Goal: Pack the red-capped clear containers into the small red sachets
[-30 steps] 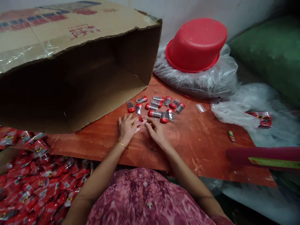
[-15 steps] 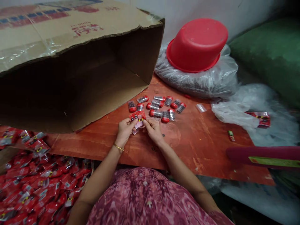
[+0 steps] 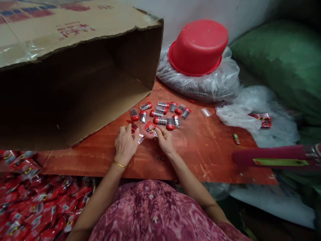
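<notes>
Over the red table (image 3: 195, 150), my left hand (image 3: 126, 142) is closed on a red and clear packet (image 3: 140, 138) that sticks out past its fingers. To its right, my right hand (image 3: 164, 140) pinches a small red printed card (image 3: 149, 128) between thumb and finger. The card and the packet are apart. Just beyond both hands lie several clear tubes with red caps and dark balls inside, one tube (image 3: 143, 116) being nearest the left hand.
An open cardboard box (image 3: 75, 43) fills the left back. Red packets (image 3: 42, 204) are heaped at lower left. Behind the tubes, a red basin (image 3: 200, 47) rests on a plastic bag (image 3: 195, 85). A purple bar (image 3: 273, 156) juts in from the right.
My hands have moved apart, the left one turning its back upward. The card and the packet, close together before, are now separate. The whole view has shifted a little.
</notes>
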The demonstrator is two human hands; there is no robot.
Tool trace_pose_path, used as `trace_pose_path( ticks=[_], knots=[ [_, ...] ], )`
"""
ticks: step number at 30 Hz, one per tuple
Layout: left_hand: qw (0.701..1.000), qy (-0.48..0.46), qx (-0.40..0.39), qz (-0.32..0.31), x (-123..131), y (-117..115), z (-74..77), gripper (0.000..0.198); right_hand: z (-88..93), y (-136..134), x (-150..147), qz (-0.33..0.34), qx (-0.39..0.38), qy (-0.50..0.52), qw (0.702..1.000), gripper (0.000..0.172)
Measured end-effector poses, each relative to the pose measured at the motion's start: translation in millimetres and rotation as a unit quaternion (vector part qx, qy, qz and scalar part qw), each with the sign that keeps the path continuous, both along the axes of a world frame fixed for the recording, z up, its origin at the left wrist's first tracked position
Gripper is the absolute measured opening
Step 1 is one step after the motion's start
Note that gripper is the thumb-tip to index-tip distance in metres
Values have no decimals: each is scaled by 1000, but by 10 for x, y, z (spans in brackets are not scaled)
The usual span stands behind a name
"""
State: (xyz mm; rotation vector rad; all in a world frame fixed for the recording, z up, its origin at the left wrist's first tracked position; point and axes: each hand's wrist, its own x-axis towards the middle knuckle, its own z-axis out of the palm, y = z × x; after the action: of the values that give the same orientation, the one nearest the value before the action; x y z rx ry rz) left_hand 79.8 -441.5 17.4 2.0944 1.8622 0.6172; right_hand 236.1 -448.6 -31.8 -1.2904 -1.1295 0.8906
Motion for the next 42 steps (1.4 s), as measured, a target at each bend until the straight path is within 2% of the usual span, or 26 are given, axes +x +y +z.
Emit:
trace_pose_path(
  ticks=[2, 3, 4, 6, 8, 10, 12, 14, 17, 19, 22, 24, 28, 31, 34, 38, 42],
  knots=[
    [987, -149, -47, -33, 6, -20, -20, 48, 15, -37, -28, 16, 6, 8, 1000, 29],
    [966, -236, -94, -40, 27, -32, -45, 48, 16, -59, -55, 24, 8, 11, 1000, 28],
    [936, -319, -144, -34, 60, -45, -75, 47, 13, -84, -88, 31, 11, 10, 999, 28],
    [869, -447, -210, 15, 149, -70, -131, 44, -1, -137, -152, 38, 12, 2, 999, 28],
    [823, -518, -223, 66, 235, -85, -156, 43, -11, -179, -157, 50, 7, -20, 999, 31],
    [799, -554, -216, 93, 285, -81, -137, 40, 0, -175, -37, 73, 12, -72, 995, 35],
    [779, -583, -206, 104, 294, -62, -87, 38, 29, -95, 225, 84, 35, -173, 981, 34],
    [755, -610, -216, 105, 277, -39, -35, 36, 50, 51, 567, 56, 57, -320, 944, 28],
    [720, -630, -272, 103, 248, -21, 0, 35, 29, 261, 1003, 84, 53, -504, 858, 39],
    [694, -643, -304, 109, 239, -24, -7, 34, -1, 294, 1144, 109, 43, -570, 813, 42],
    [657, -670, -324, 121, 236, -29, -23, 32, -12, 172, 1173, 122, 48, -614, 779, 34],
    [648, -673, -333, 129, 237, -27, -21, 31, 13, 61, 1147, 117, 51, -623, 772, 36],
    [651, -657, -355, 137, 242, -25, -1, 31, 68, -11, 1109, 121, 70, -637, 758, 47],
    [659, -649, -352, 145, 237, -41, 1, 32, 60, 20, 1088, 138, 50, -647, 748, 37],
    [660, -656, -333, 152, 225, -62, -1, 32, 2, -3, 1057, 129, 20, -643, 754, 32],
    [657, -659, -332, 155, 224, -71, 11, 29, -81, -163, 1017, 114, 57, -602, 788, 33],
    [668, -644, -340, 152, 245, -74, 20, 28, 6, -401, 937, 71, 145, -486, 859, 32]
  ],
)
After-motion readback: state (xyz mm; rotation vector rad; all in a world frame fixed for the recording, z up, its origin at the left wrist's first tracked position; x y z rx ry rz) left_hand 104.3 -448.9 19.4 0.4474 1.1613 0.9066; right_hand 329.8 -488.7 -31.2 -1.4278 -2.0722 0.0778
